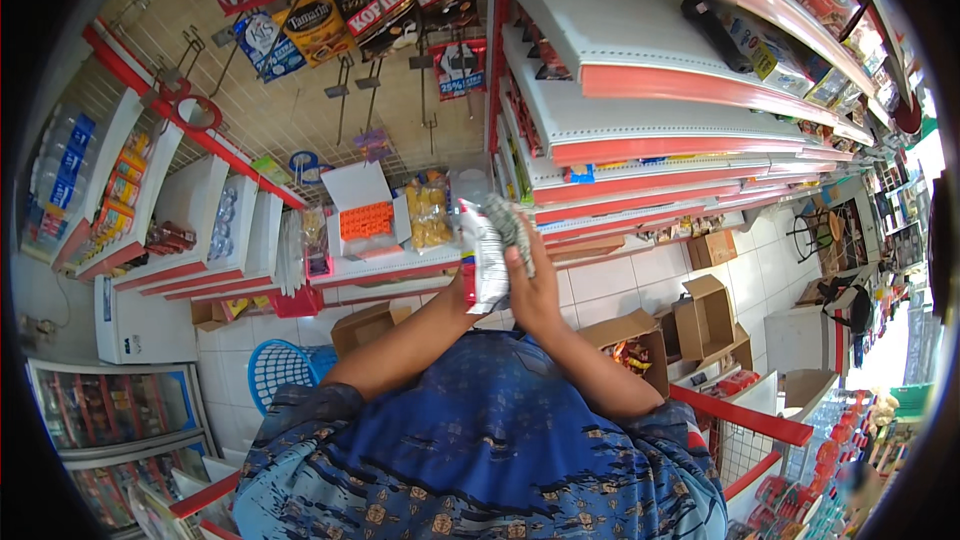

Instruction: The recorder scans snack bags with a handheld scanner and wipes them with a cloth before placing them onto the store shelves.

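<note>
In front of my chest, a foil pouch (489,270) with a silvery back and red edge is held tilted between my hands. My left hand (460,292) grips it from the left, its fingers mostly hidden behind the pouch. A crumpled grey patterned cloth (506,221) lies against the pouch's upper right side. Fingers of my right hand (534,289) press that cloth to the pouch. Ahead hang several candy bags on wire hooks, including black Kopiko bags (381,15), a yellow Tamarin bag (313,24) and a blue Kis bag (270,45).
White shelves (570,7) with red edges rise close on the right. Below the hooks, a counter carries an open box of orange packs (367,221) and a bag of yellow items (429,214). A blue basket (281,375) and cardboard boxes (705,319) stand on the floor.
</note>
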Motion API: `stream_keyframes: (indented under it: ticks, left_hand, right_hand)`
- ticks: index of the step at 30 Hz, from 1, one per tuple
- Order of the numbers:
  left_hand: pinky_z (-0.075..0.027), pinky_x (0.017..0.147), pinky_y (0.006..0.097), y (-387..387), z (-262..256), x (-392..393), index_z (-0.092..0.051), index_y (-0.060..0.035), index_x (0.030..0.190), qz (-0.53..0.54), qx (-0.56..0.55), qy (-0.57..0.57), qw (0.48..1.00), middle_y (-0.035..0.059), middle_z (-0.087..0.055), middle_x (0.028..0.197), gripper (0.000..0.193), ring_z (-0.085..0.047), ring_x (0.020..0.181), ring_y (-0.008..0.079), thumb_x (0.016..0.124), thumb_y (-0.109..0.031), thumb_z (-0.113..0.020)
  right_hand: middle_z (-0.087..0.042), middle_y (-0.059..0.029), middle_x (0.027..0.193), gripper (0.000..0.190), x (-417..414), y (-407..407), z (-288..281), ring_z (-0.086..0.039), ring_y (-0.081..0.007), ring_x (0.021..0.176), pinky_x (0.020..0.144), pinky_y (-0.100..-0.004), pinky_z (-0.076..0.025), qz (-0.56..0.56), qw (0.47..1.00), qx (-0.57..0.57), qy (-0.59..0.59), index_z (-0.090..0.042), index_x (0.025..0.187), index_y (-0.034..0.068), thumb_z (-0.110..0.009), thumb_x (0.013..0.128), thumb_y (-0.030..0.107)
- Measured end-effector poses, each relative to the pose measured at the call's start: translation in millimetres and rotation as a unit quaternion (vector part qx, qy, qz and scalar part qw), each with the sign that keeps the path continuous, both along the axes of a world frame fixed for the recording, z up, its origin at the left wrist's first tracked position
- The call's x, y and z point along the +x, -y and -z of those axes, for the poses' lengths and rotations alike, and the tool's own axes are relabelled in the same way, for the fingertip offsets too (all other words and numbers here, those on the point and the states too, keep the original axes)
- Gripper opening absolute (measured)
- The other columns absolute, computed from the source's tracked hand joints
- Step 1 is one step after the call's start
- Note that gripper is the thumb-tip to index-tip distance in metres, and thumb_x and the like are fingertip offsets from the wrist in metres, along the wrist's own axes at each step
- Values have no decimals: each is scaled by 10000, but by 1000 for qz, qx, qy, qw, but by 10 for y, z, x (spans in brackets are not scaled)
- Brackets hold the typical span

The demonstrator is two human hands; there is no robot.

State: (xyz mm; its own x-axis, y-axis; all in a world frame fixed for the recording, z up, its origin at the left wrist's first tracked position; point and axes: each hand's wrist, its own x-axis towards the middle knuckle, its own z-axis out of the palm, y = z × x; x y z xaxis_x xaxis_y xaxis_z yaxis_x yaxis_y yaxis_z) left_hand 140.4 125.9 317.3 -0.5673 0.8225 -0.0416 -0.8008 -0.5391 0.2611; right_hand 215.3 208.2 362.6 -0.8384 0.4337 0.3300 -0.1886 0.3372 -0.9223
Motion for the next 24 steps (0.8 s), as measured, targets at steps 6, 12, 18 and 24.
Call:
stream_keyframes:
  ticks: [6,12,18,24]
  left_hand:
    - [-472,1062,382,-1132,1606,-150,-382,-104,1462,-571,149,-224,775,104,-493,1463,552,-524,1306,209,1018,-406,-508]
    - [-557,785,445,-143,-133,-426,-626,-58,1050,-68,-144,97,982,103,-632,877,470,-647,816,293,993,-498,-472]
    - [-511,816,475,-118,-403,-484,-584,-125,1231,-160,-183,108,964,115,-650,1031,552,-637,936,301,986,-597,-434]
    - [-522,756,462,283,-462,-565,-569,-65,1214,-263,-233,79,933,124,-645,1105,527,-627,934,280,979,-525,-461]
  right_hand:
    - [-564,-177,1396,435,-5,-330,-323,-470,-372,1372,1144,-479,-323,-154,969,175,-85,-553,1322,34,-649,898,30]
    - [-699,-177,997,292,-191,-1410,-1020,-692,-303,897,797,-374,-539,86,961,78,-249,-616,1168,-14,-692,919,119]
    - [-568,-165,1392,504,-968,-2262,-1923,-492,-384,1323,1119,-565,-322,109,852,488,-158,-632,1304,73,-727,866,303]
    - [-644,-211,1215,477,-1153,-2776,-2236,-561,-444,1154,967,-494,-456,28,889,455,-38,-632,1266,79,-625,943,431]
